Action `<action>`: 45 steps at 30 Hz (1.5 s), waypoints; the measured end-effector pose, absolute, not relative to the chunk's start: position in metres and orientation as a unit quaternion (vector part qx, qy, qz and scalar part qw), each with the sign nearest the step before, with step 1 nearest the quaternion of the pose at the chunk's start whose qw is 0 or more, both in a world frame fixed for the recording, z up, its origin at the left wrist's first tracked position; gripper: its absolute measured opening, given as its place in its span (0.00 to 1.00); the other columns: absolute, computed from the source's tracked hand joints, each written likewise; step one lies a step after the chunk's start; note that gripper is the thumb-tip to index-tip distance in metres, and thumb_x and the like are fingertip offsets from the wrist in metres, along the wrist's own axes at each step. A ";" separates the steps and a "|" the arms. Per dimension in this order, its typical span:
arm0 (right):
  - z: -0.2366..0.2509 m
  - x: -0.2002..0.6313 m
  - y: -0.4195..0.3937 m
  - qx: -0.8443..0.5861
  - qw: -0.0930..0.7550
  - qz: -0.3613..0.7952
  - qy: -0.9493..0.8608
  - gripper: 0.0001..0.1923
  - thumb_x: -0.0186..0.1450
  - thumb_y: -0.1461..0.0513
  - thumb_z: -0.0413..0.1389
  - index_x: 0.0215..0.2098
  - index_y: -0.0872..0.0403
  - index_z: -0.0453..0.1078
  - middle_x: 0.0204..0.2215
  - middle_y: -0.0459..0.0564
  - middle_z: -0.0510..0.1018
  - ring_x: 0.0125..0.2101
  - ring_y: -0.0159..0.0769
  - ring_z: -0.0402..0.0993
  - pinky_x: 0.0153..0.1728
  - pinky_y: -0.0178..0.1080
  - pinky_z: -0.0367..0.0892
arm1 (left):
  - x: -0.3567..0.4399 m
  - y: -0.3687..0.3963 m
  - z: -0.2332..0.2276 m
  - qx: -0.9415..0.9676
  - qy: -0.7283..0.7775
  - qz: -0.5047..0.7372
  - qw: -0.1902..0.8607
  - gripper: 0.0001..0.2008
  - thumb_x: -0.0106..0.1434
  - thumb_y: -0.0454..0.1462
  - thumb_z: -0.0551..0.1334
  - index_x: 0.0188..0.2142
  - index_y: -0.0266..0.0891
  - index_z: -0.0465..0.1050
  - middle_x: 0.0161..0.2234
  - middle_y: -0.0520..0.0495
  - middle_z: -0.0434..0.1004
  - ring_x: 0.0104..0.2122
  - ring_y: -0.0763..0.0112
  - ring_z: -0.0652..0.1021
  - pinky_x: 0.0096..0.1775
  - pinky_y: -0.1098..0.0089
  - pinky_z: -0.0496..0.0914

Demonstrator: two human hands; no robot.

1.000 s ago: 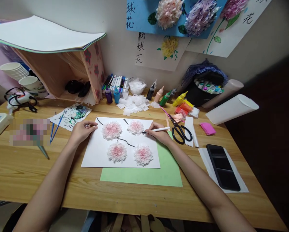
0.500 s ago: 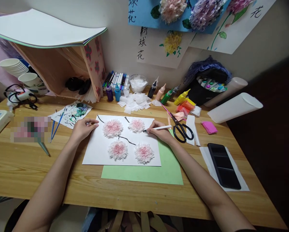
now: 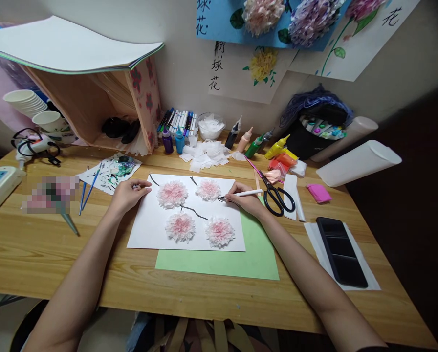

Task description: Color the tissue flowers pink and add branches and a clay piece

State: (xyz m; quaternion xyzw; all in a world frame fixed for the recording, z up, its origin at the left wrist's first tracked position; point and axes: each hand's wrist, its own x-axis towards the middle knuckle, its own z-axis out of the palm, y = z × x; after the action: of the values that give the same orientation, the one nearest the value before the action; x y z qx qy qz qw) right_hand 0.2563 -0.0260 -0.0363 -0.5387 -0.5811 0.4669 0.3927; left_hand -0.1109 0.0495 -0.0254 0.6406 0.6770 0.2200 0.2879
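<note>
Painting black stems on the white sheet (image 3: 145, 230), atop the green paper (image 3: 219, 264). Best done slowly, tip light, strokes clear of the pink flowers (image 3: 181, 226). Left hand (image 3: 128, 194), fingers curled flat, pinning the sheet's upper left corner. Right hand (image 3: 245, 198) pinching a white brush (image 3: 246, 193), tip touching paper beside the upper right flower. Beyond, scissors (image 3: 275, 196). Since the earlier frame, tip nudged rightward, line grown longer.

Open wood in front, clutter behind and right.
Bare wooden table (image 3: 94, 274) near the front edge; far side blocked by bottles (image 3: 253, 145) and markers (image 3: 178, 122), right side by scissors (image 3: 275, 198) and phone (image 3: 341, 252).
</note>
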 end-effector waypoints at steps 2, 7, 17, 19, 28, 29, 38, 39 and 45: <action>-0.036 0.257 -0.026 -0.539 0.385 0.460 -0.591 0.15 0.57 0.52 0.60 0.22 0.53 0.64 0.21 0.45 0.75 0.25 0.33 0.71 0.26 0.34 0.62 | -0.111 0.050 -0.026 0.638 0.677 0.223 0.292 0.22 0.45 0.49 0.64 0.36 0.39 0.80 0.29 0.48 0.79 0.29 0.67 0.73 0.34 0.70 0.65; -0.037 0.258 -0.026 -0.539 0.385 0.466 -0.587 0.17 0.58 0.51 0.59 0.22 0.53 0.63 0.19 0.44 0.73 0.21 0.31 0.68 0.22 0.33 0.59 | -0.112 0.050 -0.028 0.634 0.678 0.225 0.297 0.22 0.45 0.49 0.64 0.36 0.39 0.79 0.32 0.47 0.80 0.31 0.67 0.74 0.36 0.70 0.66; -0.038 0.259 -0.026 -0.529 0.379 0.469 -0.597 0.16 0.60 0.52 0.58 0.22 0.53 0.63 0.20 0.44 0.74 0.23 0.31 0.69 0.26 0.34 0.60 | -0.116 0.053 -0.033 0.634 0.666 0.233 0.317 0.21 0.46 0.49 0.64 0.36 0.39 0.79 0.36 0.45 0.80 0.36 0.63 0.76 0.41 0.68 0.67; -0.039 0.260 -0.026 -0.536 0.374 0.459 -0.601 0.17 0.60 0.51 0.57 0.21 0.53 0.61 0.18 0.43 0.72 0.22 0.31 0.68 0.25 0.34 0.59 | -0.116 0.053 -0.033 0.637 0.668 0.228 0.309 0.21 0.46 0.49 0.64 0.36 0.39 0.79 0.35 0.45 0.80 0.34 0.64 0.76 0.40 0.68 0.67; -0.039 0.262 -0.026 -0.541 0.375 0.450 -0.603 0.18 0.60 0.51 0.56 0.20 0.52 0.60 0.16 0.42 0.70 0.20 0.30 0.66 0.25 0.34 0.59 | -0.115 0.052 -0.030 0.647 0.669 0.219 0.293 0.22 0.46 0.50 0.64 0.36 0.39 0.79 0.33 0.46 0.79 0.30 0.67 0.73 0.35 0.70 0.66; -0.039 0.262 -0.026 -0.542 0.375 0.451 -0.602 0.18 0.60 0.51 0.56 0.20 0.52 0.60 0.16 0.42 0.70 0.20 0.30 0.66 0.24 0.34 0.59 | -0.114 0.051 -0.029 0.645 0.671 0.219 0.293 0.22 0.46 0.50 0.64 0.36 0.39 0.79 0.32 0.47 0.79 0.30 0.67 0.73 0.35 0.70 0.66; -0.038 0.262 -0.026 -0.546 0.371 0.447 -0.604 0.17 0.61 0.52 0.55 0.20 0.52 0.59 0.16 0.42 0.71 0.20 0.31 0.68 0.25 0.34 0.60 | -0.113 0.052 -0.029 0.637 0.676 0.220 0.298 0.21 0.45 0.50 0.64 0.36 0.40 0.79 0.30 0.48 0.78 0.28 0.69 0.72 0.33 0.70 0.65; -0.038 0.262 -0.026 -0.546 0.368 0.447 -0.606 0.17 0.61 0.52 0.55 0.20 0.52 0.59 0.16 0.42 0.71 0.20 0.31 0.68 0.25 0.34 0.60 | -0.113 0.052 -0.029 0.637 0.676 0.220 0.298 0.21 0.45 0.50 0.64 0.36 0.40 0.79 0.30 0.48 0.78 0.28 0.69 0.72 0.33 0.70 0.65; -0.037 0.262 -0.027 -0.547 0.367 0.451 -0.602 0.17 0.60 0.52 0.56 0.21 0.51 0.59 0.16 0.42 0.71 0.20 0.31 0.68 0.24 0.34 0.59 | -0.112 0.051 -0.026 0.638 0.674 0.223 0.298 0.21 0.44 0.50 0.64 0.35 0.39 0.79 0.28 0.48 0.77 0.27 0.69 0.72 0.32 0.70 0.64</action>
State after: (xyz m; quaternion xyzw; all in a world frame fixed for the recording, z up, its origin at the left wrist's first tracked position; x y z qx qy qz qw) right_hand 0.2616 -0.0270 -0.0371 -0.5470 -0.6020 0.4512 0.3672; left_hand -0.1116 0.0508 -0.0259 0.6378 0.6744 0.2230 0.2976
